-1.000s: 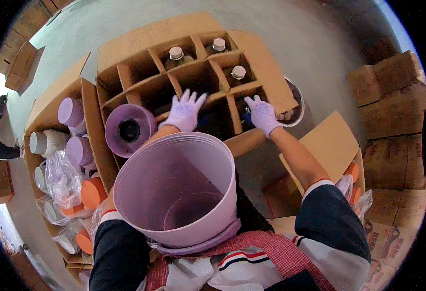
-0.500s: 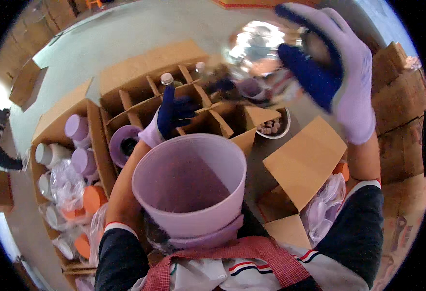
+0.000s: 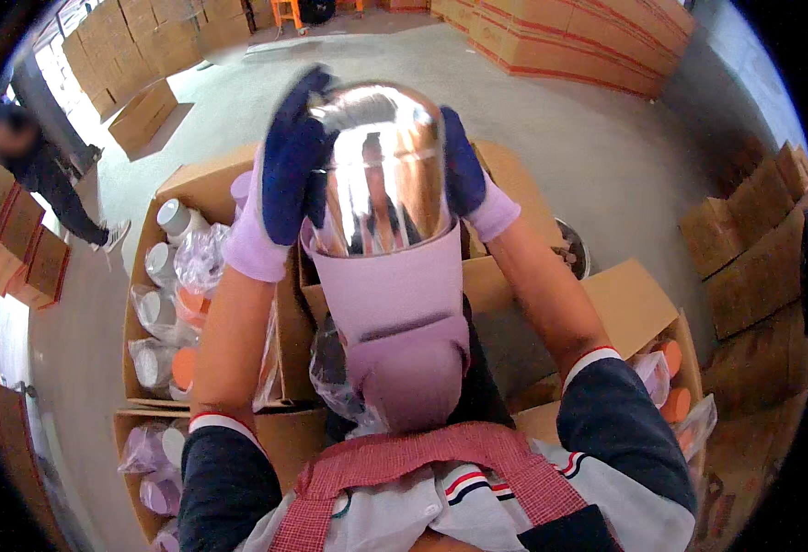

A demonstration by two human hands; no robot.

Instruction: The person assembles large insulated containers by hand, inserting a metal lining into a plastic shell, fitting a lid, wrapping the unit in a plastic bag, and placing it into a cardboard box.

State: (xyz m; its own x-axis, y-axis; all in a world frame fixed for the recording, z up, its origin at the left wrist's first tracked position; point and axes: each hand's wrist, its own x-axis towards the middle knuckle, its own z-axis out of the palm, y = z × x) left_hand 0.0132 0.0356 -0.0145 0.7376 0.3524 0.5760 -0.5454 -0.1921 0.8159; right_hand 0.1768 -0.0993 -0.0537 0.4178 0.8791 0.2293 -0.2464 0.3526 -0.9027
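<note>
Mirrored vessel (image 3: 383, 179) is sitting at upper rim of lilac casing (image 3: 395, 294), left gloved hand (image 3: 286, 166) and right gloved hand (image 3: 470, 179) are cupping its sides; insertion is seemingly proceeding, next move likely calling for level, gentle lowering.

Grey floor (image 3: 257, 97): open cartons (image 3: 638, 294), stacked boxes (image 3: 569, 51), lone box (image 3: 143, 118).

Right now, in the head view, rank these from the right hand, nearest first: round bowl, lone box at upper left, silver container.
1. Silver container: immediately left of the right hand.
2. Round bowl: lower and to the right, partly hidden.
3. Lone box: far off, upper left.
</note>
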